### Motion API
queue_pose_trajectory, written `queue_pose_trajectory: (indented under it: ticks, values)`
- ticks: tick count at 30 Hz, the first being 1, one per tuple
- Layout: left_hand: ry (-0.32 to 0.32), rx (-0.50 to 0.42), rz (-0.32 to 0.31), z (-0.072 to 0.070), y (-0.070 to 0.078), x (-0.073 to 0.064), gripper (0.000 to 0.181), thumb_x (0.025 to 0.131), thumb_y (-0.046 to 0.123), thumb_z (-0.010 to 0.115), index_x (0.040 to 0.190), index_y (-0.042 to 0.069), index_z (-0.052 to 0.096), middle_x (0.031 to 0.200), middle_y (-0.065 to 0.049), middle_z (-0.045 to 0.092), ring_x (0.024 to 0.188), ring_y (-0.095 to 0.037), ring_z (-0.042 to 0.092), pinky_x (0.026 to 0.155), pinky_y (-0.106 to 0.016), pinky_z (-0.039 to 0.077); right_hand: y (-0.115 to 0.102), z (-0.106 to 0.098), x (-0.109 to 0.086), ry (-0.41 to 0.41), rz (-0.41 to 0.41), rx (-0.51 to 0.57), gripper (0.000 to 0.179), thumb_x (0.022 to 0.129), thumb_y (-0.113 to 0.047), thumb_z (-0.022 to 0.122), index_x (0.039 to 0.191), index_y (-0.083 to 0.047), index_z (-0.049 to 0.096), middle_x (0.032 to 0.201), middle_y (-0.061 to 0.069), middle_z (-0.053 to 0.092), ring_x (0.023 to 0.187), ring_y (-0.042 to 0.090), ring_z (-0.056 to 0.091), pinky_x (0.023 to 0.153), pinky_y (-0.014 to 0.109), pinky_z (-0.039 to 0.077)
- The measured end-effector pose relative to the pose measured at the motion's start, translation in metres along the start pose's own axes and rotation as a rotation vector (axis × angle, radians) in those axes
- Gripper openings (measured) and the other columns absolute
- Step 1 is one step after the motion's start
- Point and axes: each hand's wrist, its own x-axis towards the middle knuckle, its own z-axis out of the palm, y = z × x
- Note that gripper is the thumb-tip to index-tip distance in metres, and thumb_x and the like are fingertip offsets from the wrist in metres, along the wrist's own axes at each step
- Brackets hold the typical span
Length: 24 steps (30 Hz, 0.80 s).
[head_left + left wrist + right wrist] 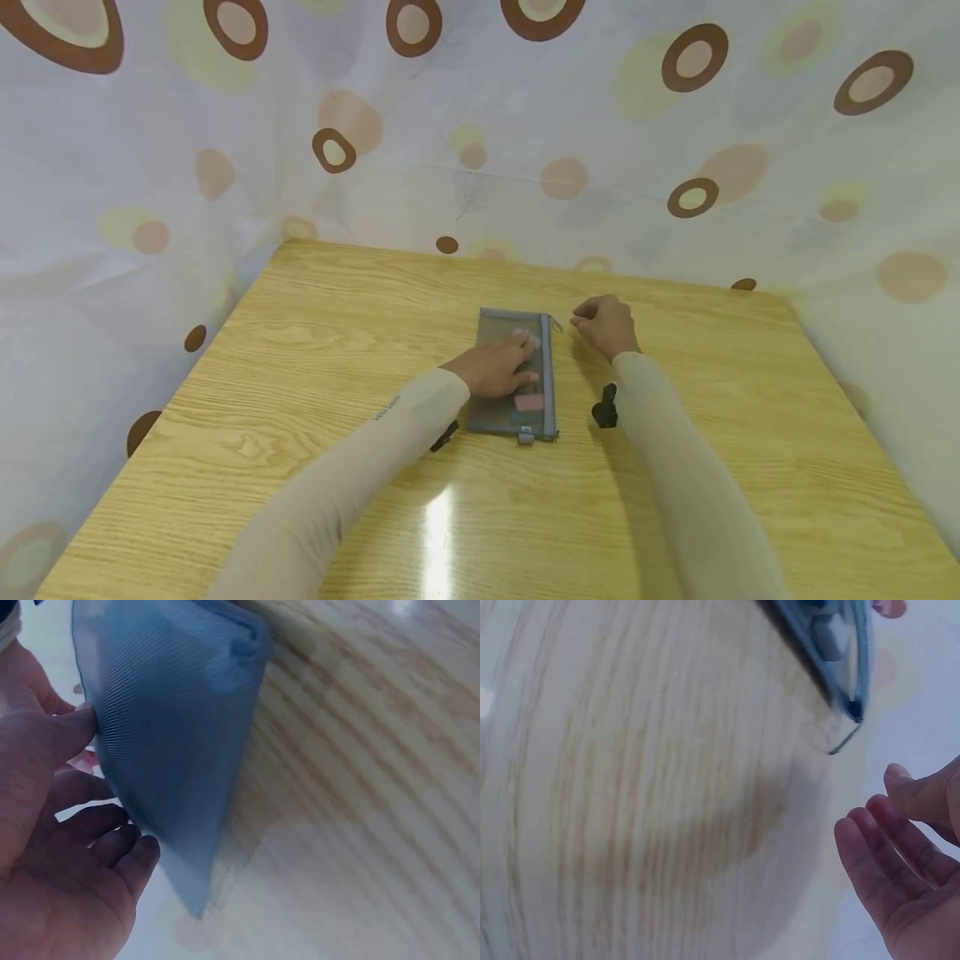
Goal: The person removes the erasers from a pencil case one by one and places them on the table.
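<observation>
A grey-blue zip pouch (495, 414) of see-through mesh lies on the wooden table, its zipper edge toward the right. Through the mesh a pink block (528, 403) shows near the front end, and a pale item lies partly under the left fingers. My left hand (493, 369) rests on the pouch from above, fingers spread and slightly bent; the left wrist view shows thumb and fingertips at the mesh (172, 727). My right hand (606, 327) is apart from the pouch, beside the zipper's pull loop (556, 324), fingers loosely bent with nothing between them.
The wooden table (337, 333) stretches out on all sides of the pouch. A cloth (480, 192) with brown and beige ovals hangs behind it and at both sides. Black wrist mounts (605, 408) show under the sleeves. A small fabric tab (526, 437) sticks out from the pouch's front end.
</observation>
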Motion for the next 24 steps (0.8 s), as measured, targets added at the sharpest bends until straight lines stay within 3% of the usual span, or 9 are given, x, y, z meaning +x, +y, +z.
queue_pose_trajectory:
  ticks: [2, 4, 6, 8, 12, 16, 19, 22, 24]
  values:
    - [0.043, 0.036, 0.034, -0.002, 0.001, 0.002, 0.052, 0.099, 0.038, 0.048, 0.140, 0.008, 0.043, 0.150, -0.011, 0.033, 0.133, -0.018, 0.038, 0.106, -0.030, 0.036, 0.000, -0.005, -0.002, -0.012, -0.021, 0.003, 0.026, 0.095, -0.015, 0.056, 0.114, 0.001, 0.065, 0.113, 0.018, 0.064, 0.103, 0.034, 0.059, 0.082, 0.046, 0.052]
    - [0.085, 0.052, 0.065, -0.005, 0.003, 0.005, 0.032, 0.098, 0.034, 0.051, 0.118, 0.010, 0.058, 0.127, -0.008, 0.056, 0.109, -0.014, 0.056, 0.089, -0.026, 0.047, 0.000, -0.011, -0.006, -0.030, -0.043, 0.014, 0.027, 0.096, -0.016, 0.056, 0.115, 0.002, 0.065, 0.113, 0.018, 0.063, 0.101, 0.034, 0.060, 0.080, 0.045, 0.052]
    - [0.136, 0.050, 0.105, -0.008, 0.006, 0.008, 0.016, 0.097, 0.028, 0.055, 0.096, 0.013, 0.061, 0.096, -0.002, 0.062, 0.079, -0.010, 0.057, 0.069, -0.022, 0.049, 0.000, -0.017, -0.010, -0.053, -0.061, 0.032, 0.028, 0.096, -0.016, 0.056, 0.115, 0.002, 0.064, 0.113, 0.019, 0.063, 0.099, 0.034, 0.061, 0.079, 0.044, 0.053]
    - [0.173, 0.027, 0.126, -0.012, 0.009, 0.009, 0.015, 0.097, 0.023, 0.056, 0.085, 0.014, 0.059, 0.075, 0.003, 0.056, 0.063, -0.008, 0.051, 0.055, -0.020, 0.043, 0.001, -0.022, -0.014, -0.069, -0.071, 0.043, 0.028, 0.096, -0.017, 0.056, 0.115, 0.002, 0.064, 0.113, 0.019, 0.063, 0.098, 0.035, 0.062, 0.078, 0.044, 0.053]
    - [0.246, 0.042, 0.125, -0.018, 0.018, 0.012, 0.013, 0.095, 0.017, 0.056, 0.086, 0.011, 0.065, 0.074, 0.002, 0.058, 0.062, -0.009, 0.051, 0.054, -0.020, 0.044, 0.004, -0.029, -0.020, -0.082, -0.075, 0.049, 0.029, 0.096, -0.018, 0.057, 0.116, 0.002, 0.064, 0.112, 0.018, 0.064, 0.097, 0.034, 0.062, 0.079, 0.044, 0.054]
    - [0.252, 0.088, 0.061, -0.020, 0.029, 0.016, 0.023, 0.094, 0.020, 0.057, 0.109, 0.007, 0.068, 0.104, -0.002, 0.065, 0.087, -0.013, 0.060, 0.073, -0.023, 0.051, 0.004, -0.034, -0.024, -0.082, -0.076, 0.055, 0.028, 0.095, -0.019, 0.058, 0.114, 0.000, 0.065, 0.111, 0.017, 0.064, 0.096, 0.035, 0.063, 0.078, 0.044, 0.054]
    - [0.229, 0.114, 0.029, -0.018, 0.036, 0.021, 0.031, 0.093, 0.027, 0.059, 0.117, 0.008, 0.066, 0.116, -0.002, 0.065, 0.093, -0.012, 0.063, 0.081, -0.025, 0.052, 0.004, -0.036, -0.029, -0.085, -0.078, 0.053, 0.026, 0.095, -0.018, 0.058, 0.113, -0.001, 0.066, 0.111, 0.018, 0.063, 0.096, 0.036, 0.063, 0.078, 0.044, 0.054]
    - [0.218, 0.118, 0.016, -0.013, 0.039, 0.025, 0.023, 0.091, 0.030, 0.061, 0.098, 0.011, 0.071, 0.090, 0.001, 0.069, 0.067, -0.007, 0.061, 0.064, -0.021, 0.052, 0.004, -0.038, -0.033, -0.089, -0.081, 0.042, 0.025, 0.095, -0.018, 0.058, 0.112, -0.001, 0.066, 0.113, 0.018, 0.062, 0.096, 0.036, 0.062, 0.078, 0.044, 0.054]
    - [0.225, 0.115, 0.008, -0.010, 0.040, 0.028, 0.021, 0.089, 0.032, 0.062, 0.082, 0.013, 0.067, 0.068, 0.004, 0.061, 0.053, -0.005, 0.051, 0.051, -0.020, 0.045, 0.005, -0.038, -0.035, -0.090, -0.079, 0.037, 0.026, 0.095, -0.018, 0.058, 0.113, -0.001, 0.066, 0.115, 0.019, 0.062, 0.096, 0.035, 0.062, 0.079, 0.044, 0.054]
